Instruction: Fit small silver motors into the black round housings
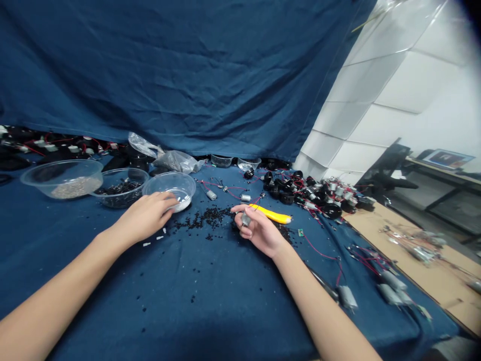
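My left hand reaches over the near rim of a clear plastic bowl, fingers bent and thumb apart from them. Small white pieces lie in that bowl, close to the fingertips, and a few white pieces are on the cloth below. Further right, my right hand is closed around a small grey motor, held between thumb and fingers. Just behind it lies a yellow-handled tool, its other end hidden by the hand. Tiny black parts are scattered between the hands.
On the left stand a bowl of pale small pieces and a bowl of black parts. A heap of black housings and wired motors is at the back right. Grey motors lie near the right edge, beside a brown board.
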Motion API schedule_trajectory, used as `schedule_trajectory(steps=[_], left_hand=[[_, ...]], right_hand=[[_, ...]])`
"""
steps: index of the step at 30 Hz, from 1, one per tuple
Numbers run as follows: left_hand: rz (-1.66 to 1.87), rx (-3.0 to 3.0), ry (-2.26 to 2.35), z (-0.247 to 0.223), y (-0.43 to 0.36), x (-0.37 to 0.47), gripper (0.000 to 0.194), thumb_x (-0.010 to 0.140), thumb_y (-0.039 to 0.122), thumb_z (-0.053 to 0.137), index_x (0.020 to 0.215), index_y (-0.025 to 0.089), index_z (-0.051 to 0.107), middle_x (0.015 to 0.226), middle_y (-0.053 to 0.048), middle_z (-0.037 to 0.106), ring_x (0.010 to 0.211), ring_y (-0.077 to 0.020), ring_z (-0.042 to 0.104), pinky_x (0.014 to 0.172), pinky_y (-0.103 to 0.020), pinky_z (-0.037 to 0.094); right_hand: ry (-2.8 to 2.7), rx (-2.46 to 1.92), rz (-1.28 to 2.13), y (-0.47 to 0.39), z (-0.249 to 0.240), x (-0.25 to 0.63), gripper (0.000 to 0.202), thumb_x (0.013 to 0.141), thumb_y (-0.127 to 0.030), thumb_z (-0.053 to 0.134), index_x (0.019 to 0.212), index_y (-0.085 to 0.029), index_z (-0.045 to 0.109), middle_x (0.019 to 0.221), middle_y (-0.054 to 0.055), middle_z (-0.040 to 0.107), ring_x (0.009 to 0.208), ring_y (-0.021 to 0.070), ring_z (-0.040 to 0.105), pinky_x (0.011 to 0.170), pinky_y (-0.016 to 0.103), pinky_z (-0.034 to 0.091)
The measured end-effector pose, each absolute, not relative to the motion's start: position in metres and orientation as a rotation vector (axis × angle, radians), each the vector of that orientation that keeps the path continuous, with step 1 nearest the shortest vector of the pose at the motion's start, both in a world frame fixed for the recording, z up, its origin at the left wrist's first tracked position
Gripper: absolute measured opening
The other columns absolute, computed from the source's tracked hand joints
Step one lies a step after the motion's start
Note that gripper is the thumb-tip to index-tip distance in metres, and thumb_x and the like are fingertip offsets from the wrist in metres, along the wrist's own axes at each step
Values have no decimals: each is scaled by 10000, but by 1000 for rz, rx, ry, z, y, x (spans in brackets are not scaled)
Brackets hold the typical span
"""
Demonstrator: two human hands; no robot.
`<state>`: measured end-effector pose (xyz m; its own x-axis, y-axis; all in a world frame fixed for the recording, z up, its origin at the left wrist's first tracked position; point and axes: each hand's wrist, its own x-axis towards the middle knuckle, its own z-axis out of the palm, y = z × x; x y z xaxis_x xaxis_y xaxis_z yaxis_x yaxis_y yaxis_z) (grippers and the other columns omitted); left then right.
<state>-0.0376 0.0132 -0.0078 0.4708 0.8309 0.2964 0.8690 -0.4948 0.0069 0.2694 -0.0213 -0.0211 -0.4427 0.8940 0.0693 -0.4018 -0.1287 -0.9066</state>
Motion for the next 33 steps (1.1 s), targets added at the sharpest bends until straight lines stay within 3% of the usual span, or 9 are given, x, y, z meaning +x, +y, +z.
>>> schedule_trajectory(steps=[5, 11, 16, 21, 25, 28, 33], left_hand=[[-512, -2403, -1557, 6, 9, -36, 343, 896, 346, 408, 1070, 177, 651, 1096, -124, 663, 1074, -336, 559, 900, -452, 427], [-691, -2186, -1710, 27, -8, -36, 331, 915, 437, 433, 1076, 185, 574, 1045, -95, 637, 865, -281, 618, 647, -342, 407], [-544, -2414, -1671, 22, -5, -33, 244, 872, 407, 460, 894, 230, 627, 864, -28, 664, 748, -224, 615, 614, -310, 376], [-498, -2369, -1925, 37, -5, -50, 340, 886, 474, 450, 919, 203, 653, 807, -39, 696, 747, -227, 623, 620, -300, 375], [-149, -2526, -2169, 43, -2, -80, 299, 792, 459, 595, 767, 176, 688, 670, -20, 694, 638, -200, 620, 590, -276, 410], [155, -2648, -2229, 32, 3, -90, 226, 747, 390, 677, 832, 181, 695, 731, -9, 707, 659, -194, 629, 586, -266, 431], [376, -2736, -2147, 18, 3, -77, 126, 877, 261, 621, 852, 137, 624, 767, -4, 629, 711, -154, 588, 675, -296, 471]], right_hand=[[-1170, -642, 1732, -21, -21, 269, 297, 845, -411, 651, 1023, -174, 678, 716, -16, 527, 480, 50, 329, 459, 206, 218], [-1175, -641, 1723, -21, -21, 270, 283, 843, -399, 650, 1012, -175, 682, 713, -14, 528, 482, 51, 328, 460, 207, 218], [-1184, -647, 1721, -21, -21, 270, 281, 840, -393, 657, 1011, -171, 683, 717, -13, 531, 486, 52, 336, 460, 206, 214], [-1191, -654, 1711, -21, -21, 270, 284, 851, -397, 644, 1025, -176, 683, 720, -14, 527, 485, 51, 331, 459, 207, 219], [-1204, -649, 1720, -20, -21, 270, 285, 847, -395, 650, 1017, -169, 684, 720, -11, 534, 485, 49, 331, 460, 207, 211], [-1213, -655, 1729, -20, -21, 270, 290, 834, -392, 665, 1012, -164, 684, 718, -9, 538, 486, 51, 342, 458, 206, 213], [-1220, -662, 1732, -20, -23, 270, 292, 845, -392, 660, 1027, -164, 682, 723, -9, 539, 490, 48, 357, 460, 202, 219]])
